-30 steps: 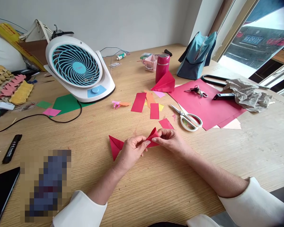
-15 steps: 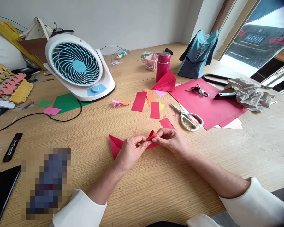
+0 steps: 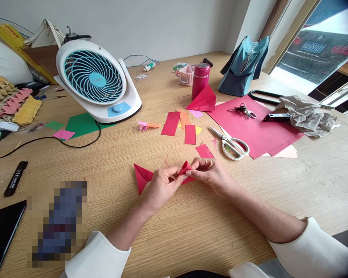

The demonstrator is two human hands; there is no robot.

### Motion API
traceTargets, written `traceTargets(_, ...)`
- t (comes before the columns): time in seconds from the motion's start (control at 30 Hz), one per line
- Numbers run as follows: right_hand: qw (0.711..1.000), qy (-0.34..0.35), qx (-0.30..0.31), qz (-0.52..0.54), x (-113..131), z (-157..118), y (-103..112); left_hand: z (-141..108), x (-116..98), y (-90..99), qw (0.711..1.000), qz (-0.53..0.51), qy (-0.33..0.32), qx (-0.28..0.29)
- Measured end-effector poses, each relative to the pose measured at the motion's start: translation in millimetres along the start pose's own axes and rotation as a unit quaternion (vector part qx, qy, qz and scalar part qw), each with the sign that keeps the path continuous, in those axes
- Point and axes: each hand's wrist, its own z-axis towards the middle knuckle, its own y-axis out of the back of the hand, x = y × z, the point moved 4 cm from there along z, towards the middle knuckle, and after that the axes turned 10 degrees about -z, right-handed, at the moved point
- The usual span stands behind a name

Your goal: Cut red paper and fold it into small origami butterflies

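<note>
A small piece of red paper [image 3: 186, 167] is bent into a loop between my two hands, just over the table. My left hand [image 3: 166, 183] pinches its left side with thumb and fingers. On the right side, my right hand [image 3: 207, 172] grips it between thumb and forefinger. Part of the sheet is hidden behind the fingers. Left of my left hand lies a folded red paper triangle [image 3: 142, 177], partly covered by that hand. Beyond my right hand rests a red paper strip [image 3: 204, 151], with white-handled scissors [image 3: 233, 146] further right.
A white fan [image 3: 98, 81] stands at the back left. Behind the cut strips are a magenta flask [image 3: 201, 79] and a folded red paper shape [image 3: 204, 101]. Red sheets [image 3: 249, 131] carry keys [image 3: 245, 111]. A blue bag [image 3: 243, 69], a black marker [image 3: 16, 178] and a phone [image 3: 4, 231] lie around.
Both hands keep their pinch on the red paper. My left hand's fingers have shifted very slightly to the right, and the view has moved a little.
</note>
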Motion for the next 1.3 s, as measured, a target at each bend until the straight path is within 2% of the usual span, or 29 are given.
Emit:
traceTargets(0.33,0.999,-0.014,0.031,0.012,-2,0,2,2,-4,2.2,0.999,-0.005,-0.009,0.043)
traceTargets(0.67,0.999,-0.027,0.033,0.022,5,-2,1,1,-8,4.1,0.997,0.021,0.001,0.077)
traceTargets(0.8,1.000,-0.003,-0.016,0.022,14,-1,15,0,-3,3.0,0.995,0.048,0.025,0.088)
traceTargets(0.9,0.996,0.039,-0.080,0.017,22,-1,26,2,1,2.2,0.995,0.011,0.054,0.087)
traceTargets(0.93,0.996,0.041,-0.082,0.017,23,-2,27,3,2,2.0,0.995,0.000,0.057,0.087)
traceTargets(1.1,0.997,-0.016,0.053,-0.059,11,-2,9,4,1,2.8,0.996,0.014,0.051,0.071)
traceTargets(1.2,0.996,-0.016,0.054,-0.075,5,-2,5,2,-3,2.6,0.995,0.051,0.041,0.071)
traceTargets(1.3,0.998,-0.014,0.043,-0.042,5,-3,4,0,-7,0.6,0.994,0.060,0.033,0.091)
